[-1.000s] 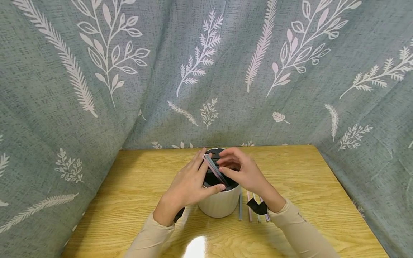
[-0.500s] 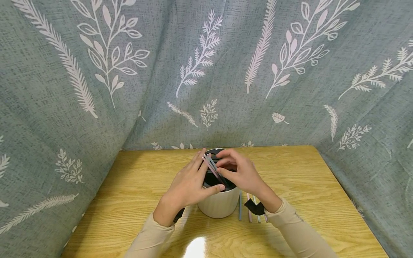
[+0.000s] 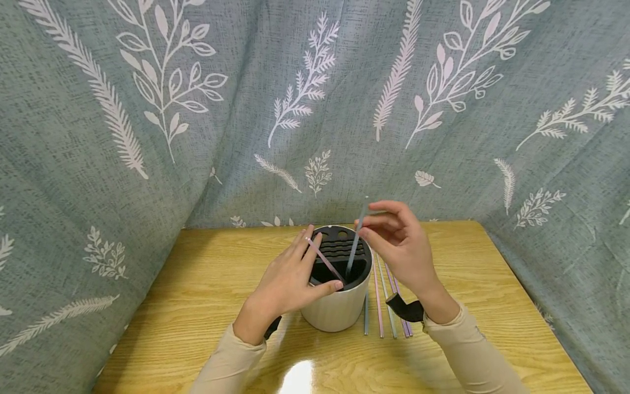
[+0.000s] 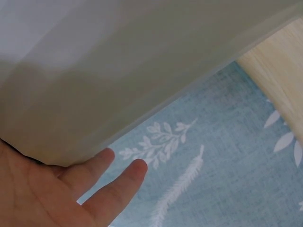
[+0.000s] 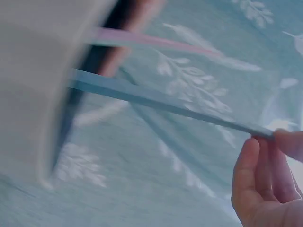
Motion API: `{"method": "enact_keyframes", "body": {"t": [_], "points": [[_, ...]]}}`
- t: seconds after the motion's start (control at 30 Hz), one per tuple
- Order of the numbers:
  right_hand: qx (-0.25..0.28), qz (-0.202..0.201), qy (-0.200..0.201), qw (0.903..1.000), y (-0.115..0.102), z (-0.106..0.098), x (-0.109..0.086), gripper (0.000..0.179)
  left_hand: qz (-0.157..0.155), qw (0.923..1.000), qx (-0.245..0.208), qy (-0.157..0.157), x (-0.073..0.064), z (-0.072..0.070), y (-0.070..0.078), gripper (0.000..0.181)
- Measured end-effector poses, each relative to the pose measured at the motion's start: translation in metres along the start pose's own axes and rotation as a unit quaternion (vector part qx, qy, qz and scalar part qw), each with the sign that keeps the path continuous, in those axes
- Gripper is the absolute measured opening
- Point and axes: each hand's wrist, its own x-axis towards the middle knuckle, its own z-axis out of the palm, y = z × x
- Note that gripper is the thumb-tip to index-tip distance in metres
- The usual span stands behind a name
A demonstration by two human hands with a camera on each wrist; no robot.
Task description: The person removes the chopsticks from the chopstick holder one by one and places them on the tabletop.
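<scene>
A cream pen holder with a black slotted insert stands upright on the table. My left hand rests at its left side, fingers extended and spread, thumb over the front rim. In the left wrist view, two fingers lie along the holder's wall. My right hand pinches a slim blue pencil near its upper end; the lower end is hidden inside the front compartment. A pink pencil leans left in that same compartment, its top overlapping my left fingers. The right wrist view shows thumb and fingertips on the blue pencil.
Right of the holder, several pastel pencils lie roughly parallel on the wooden table, among them a pink one, a pale green one and purple ones. A patterned blue-grey curtain hangs behind the table and along its sides.
My right hand has moved up and to the right with the blue pencil, which now tilts right instead of leaning left beside the pink one. My left hand has stayed in place.
</scene>
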Motion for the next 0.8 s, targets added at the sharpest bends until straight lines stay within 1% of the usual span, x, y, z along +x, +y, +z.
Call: {"method": "enact_keyframes", "body": {"t": [0.07, 0.13, 0.17, 0.27, 0.33, 0.4, 0.47, 0.53, 0.63, 0.7, 0.77, 0.8], "points": [[0.042, -0.023, 0.035, 0.9983, -0.011, -0.006, 0.004, 0.038, 0.003, 1.0000, 0.000, 0.003, 0.000, 0.000, 0.000, 0.109], [0.094, -0.047, 0.076, 0.9915, -0.023, -0.012, 0.007, 0.039, 0.006, 1.0000, 0.001, 0.004, 0.000, 0.000, 0.000, 0.109], [0.120, -0.058, 0.096, 0.9864, -0.027, -0.016, 0.008, 0.040, 0.006, 1.0000, 0.002, 0.004, 0.000, 0.000, 0.000, 0.109], [0.199, -0.092, 0.148, 0.9644, -0.039, -0.027, 0.012, 0.041, 0.006, 1.0000, 0.002, 0.003, 0.000, -0.001, 0.001, 0.108], [0.226, -0.105, 0.170, 0.9533, -0.044, -0.036, 0.012, 0.041, 0.007, 1.0000, 0.002, 0.003, 0.000, -0.001, 0.001, 0.108], [0.227, -0.106, 0.184, 0.9505, -0.046, -0.044, 0.011, 0.041, 0.007, 1.0000, 0.002, 0.002, 0.000, -0.001, 0.001, 0.108], [0.215, -0.089, 0.187, 0.9544, -0.044, -0.052, 0.009, 0.040, 0.007, 1.0000, 0.002, 0.004, 0.000, -0.001, 0.001, 0.108], [0.187, -0.057, 0.185, 0.9629, -0.037, -0.060, 0.005, 0.040, 0.006, 1.0000, 0.000, 0.004, 0.000, -0.002, 0.001, 0.108], [0.134, 0.009, 0.171, 0.9762, -0.019, -0.071, -0.006, 0.040, 0.005, 1.0000, -0.001, 0.002, 0.000, -0.001, 0.001, 0.108], [0.082, 0.060, 0.157, 0.9823, -0.002, -0.077, -0.015, 0.040, 0.005, 1.0000, 0.000, 0.000, 0.000, -0.001, 0.000, 0.108], [0.038, 0.112, 0.146, 0.9823, 0.014, -0.081, -0.023, 0.038, 0.004, 1.0000, 0.001, -0.001, 0.000, -0.001, 0.000, 0.108], [0.021, 0.136, 0.138, 0.9808, 0.023, -0.083, -0.027, 0.038, 0.003, 1.0000, 0.001, -0.001, 0.000, -0.001, 0.000, 0.108]]}}
